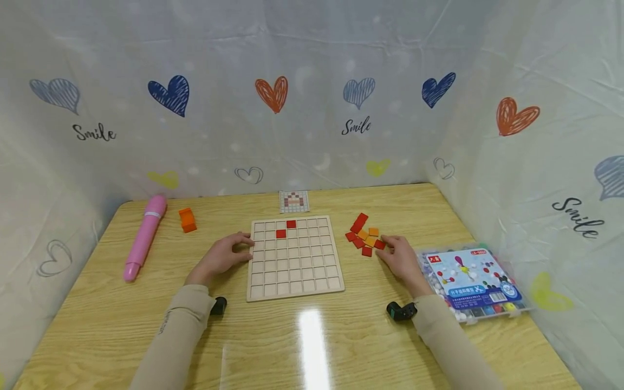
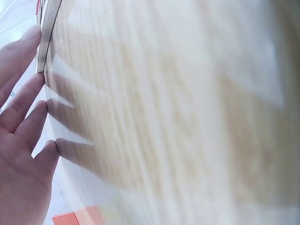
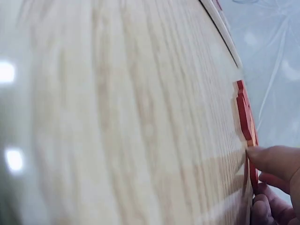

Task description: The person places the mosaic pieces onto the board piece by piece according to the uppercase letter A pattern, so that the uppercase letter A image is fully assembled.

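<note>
A square wooden grid board point(image 1: 297, 295) lies on the table, with one red tile point(image 1: 291, 224) in its far row and another red tile point(image 1: 280, 234) in the row below. At the board's left edge, my left hand point(image 1: 226, 253) touches the rim with its fingertips; the left wrist view shows these fingers point(image 2: 28, 101) fairly straight. Right of the board is a loose pile of red and orange tiles point(image 1: 361, 222). My right hand point(image 1: 402, 261) pinches a red tile point(image 1: 379, 245) at the pile's right side, thumb and fingers point(image 3: 276, 161) about its edges.
A small pattern card point(image 1: 294, 202) lies behind the board. To the left are a pink cylindrical stick point(image 1: 145, 233) and an orange block point(image 1: 187, 220). A clear plastic case point(image 1: 475, 281) with a printed label stands beside my right forearm. Printed curtains surround the table.
</note>
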A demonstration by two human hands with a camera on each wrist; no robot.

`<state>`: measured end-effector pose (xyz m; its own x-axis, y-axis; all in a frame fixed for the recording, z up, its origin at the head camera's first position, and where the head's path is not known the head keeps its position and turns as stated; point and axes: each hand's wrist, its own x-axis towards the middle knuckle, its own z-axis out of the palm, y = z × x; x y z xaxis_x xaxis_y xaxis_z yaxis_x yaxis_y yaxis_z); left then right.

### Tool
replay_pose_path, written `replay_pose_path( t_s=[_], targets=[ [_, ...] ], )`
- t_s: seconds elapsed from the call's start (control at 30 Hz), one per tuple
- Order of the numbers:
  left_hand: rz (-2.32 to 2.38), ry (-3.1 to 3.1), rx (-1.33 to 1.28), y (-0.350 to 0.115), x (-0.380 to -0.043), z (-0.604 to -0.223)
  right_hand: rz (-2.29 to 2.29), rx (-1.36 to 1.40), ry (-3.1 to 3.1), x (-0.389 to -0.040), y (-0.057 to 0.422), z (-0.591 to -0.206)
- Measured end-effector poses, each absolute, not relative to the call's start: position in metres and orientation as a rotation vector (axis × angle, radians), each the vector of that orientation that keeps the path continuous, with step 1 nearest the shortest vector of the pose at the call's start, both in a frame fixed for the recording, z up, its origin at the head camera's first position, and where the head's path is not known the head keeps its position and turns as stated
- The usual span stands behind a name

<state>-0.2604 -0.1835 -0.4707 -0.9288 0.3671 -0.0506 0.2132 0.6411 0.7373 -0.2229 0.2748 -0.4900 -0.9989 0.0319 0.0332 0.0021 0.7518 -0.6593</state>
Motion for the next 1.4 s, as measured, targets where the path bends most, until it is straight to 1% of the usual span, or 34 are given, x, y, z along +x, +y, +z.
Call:
replay_pose_path(
  t_s=[0.17,0.57,1.0,1.3,1.4],
  targets=[
    [1.156,2.671,0.482,-0.186,-0.260,-0.471,1.035,0.023,-2.908,-0.227,0.274,-0.489],
    [1.148,2.676,0.495,-0.189,-0.259,-0.472,1.094,0.020,-2.901,-0.228,0.274,-0.489],
    [1.151,2.656,0.449,-0.189,-0.256,-0.473,1.071,0.047,-2.933,-0.230,0.275,-0.489],
    [1.159,2.658,0.479,-0.187,-0.262,-0.472,1.189,-0.083,-2.869,-0.231,0.272,-0.482],
    [1.170,2.657,0.494,-0.186,-0.264,-0.473,1.241,-0.086,-2.830,-0.233,0.268,-0.477]
  ],
)
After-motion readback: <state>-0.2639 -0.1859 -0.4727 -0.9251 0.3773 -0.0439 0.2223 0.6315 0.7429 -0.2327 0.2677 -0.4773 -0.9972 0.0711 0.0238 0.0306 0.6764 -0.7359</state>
